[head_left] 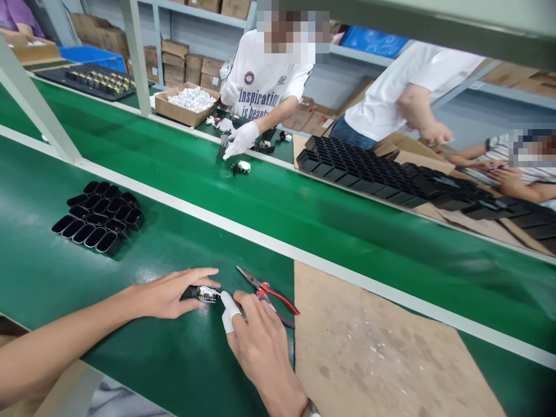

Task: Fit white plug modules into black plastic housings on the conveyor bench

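Over the green table, my left hand (176, 292) is wrapped round a small black housing, with a white and silver electronic part (208, 294) showing at its right end. My right hand (256, 330), with white covers on the thumb and a finger, pinches at the right end of that part, where a thin white piece shows. Red-handled pliers (263, 289) lie partly open just beyond my right hand. Farther left on the table stands a cluster of black oval housings (98, 217), their open ends up.
A brown board (382, 347) lies at the right. Beyond a white rail (208, 217) runs a green belt (182, 168) with a small circuit piece (242, 168). Across it, a white-gloved person works beside a box of white parts (186, 104) and rows of black housings (360, 171).
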Demonstrator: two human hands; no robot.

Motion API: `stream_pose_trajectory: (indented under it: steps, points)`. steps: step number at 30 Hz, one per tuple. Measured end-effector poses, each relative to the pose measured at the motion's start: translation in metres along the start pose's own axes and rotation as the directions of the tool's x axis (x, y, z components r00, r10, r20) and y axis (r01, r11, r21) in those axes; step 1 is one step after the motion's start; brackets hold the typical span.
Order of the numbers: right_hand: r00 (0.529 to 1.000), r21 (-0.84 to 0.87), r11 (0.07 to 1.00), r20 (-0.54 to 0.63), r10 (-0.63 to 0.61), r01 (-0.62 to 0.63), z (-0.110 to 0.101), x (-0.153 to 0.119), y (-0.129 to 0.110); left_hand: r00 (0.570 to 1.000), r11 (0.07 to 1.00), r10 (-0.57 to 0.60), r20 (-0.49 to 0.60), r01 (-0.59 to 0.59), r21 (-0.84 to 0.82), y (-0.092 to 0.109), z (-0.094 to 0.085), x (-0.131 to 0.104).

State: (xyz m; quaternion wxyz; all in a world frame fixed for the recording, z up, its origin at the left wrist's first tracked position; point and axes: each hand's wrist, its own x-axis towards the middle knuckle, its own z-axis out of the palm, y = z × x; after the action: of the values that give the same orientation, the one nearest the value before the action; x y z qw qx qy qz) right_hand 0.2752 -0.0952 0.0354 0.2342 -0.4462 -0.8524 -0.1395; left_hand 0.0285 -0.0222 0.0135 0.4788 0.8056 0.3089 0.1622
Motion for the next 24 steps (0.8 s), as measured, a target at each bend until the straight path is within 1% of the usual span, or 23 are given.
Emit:
stream_pose_trajectory:
  steps: [3, 7, 10, 14, 17, 19, 21, 22, 24]
  points:
    - [1.0, 0.007, 1.0, -0.003, -0.01, 0.01, 0.001, 0.001, -0.002, 1.0, 1.0, -0.018, 0.019, 0.018, 0.008, 0.001, 0.0, 0.0]
    - [1.0, 0.005, 1.0, -0.002, -0.018, 0.018, 0.0, -0.001, 0.0, 1.0, 1.0, -0.016, 0.005, 0.016, 0.012, 0.002, 0.0, -0.001]
    - [0.999, -0.006, 1.0, 0.044, -0.022, 0.022, -0.006, 0.001, -0.001, 1.0, 1.0, -0.007, 0.0, 0.007, 0.016, 0.002, 0.0, -0.001]
    - [0.993, -0.028, 0.998, 0.1, -0.056, 0.059, -0.015, 0.007, -0.004, 1.0, 1.0, -0.01, -0.005, 0.01, 0.023, 0.002, 0.001, -0.001]
    - [0.995, -0.032, 0.998, 0.084, -0.058, 0.061, -0.018, 0.008, 0.0, 1.0, 0.999, -0.01, -0.012, 0.01, 0.039, 0.004, 0.002, -0.001]
    - [0.999, -0.029, 0.999, 0.042, -0.025, 0.026, -0.016, 0.005, 0.006, 1.0, 0.998, -0.011, -0.026, 0.012, 0.065, 0.005, 0.002, -0.002]
    - [0.999, -0.034, 0.998, 0.006, 0.044, -0.044, -0.009, 0.0, 0.013, 0.999, 0.995, 0.0, -0.054, 0.005, 0.1, 0.005, 0.002, -0.002]
    - [0.997, -0.037, 0.996, -0.001, 0.08, -0.08, -0.005, -0.003, 0.016, 0.997, 0.993, 0.021, -0.075, -0.012, 0.12, 0.004, 0.002, -0.003]
    - [0.991, -0.032, 0.991, 0.025, 0.131, -0.13, 0.005, -0.01, 0.021, 0.987, 0.983, 0.115, -0.114, -0.096, 0.158, 0.001, 0.002, -0.003]
